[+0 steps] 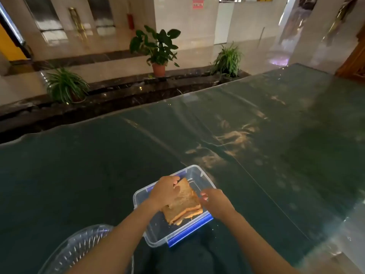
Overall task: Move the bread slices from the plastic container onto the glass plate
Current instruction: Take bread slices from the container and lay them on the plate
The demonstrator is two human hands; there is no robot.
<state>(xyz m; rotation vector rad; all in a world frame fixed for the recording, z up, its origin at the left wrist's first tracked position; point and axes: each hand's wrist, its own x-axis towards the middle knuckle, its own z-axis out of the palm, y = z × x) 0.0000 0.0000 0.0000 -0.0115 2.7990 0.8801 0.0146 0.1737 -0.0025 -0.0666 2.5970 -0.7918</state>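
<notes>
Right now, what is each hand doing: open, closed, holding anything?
Left hand: closed on the bread slices, gripping them above the plastic container.
Right hand: open, fingers beside the bread's right edge; contact cannot be told.

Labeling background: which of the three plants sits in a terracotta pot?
The broad-leaved middle plant; the grassy left plant and right plant show no such pot.
</notes>
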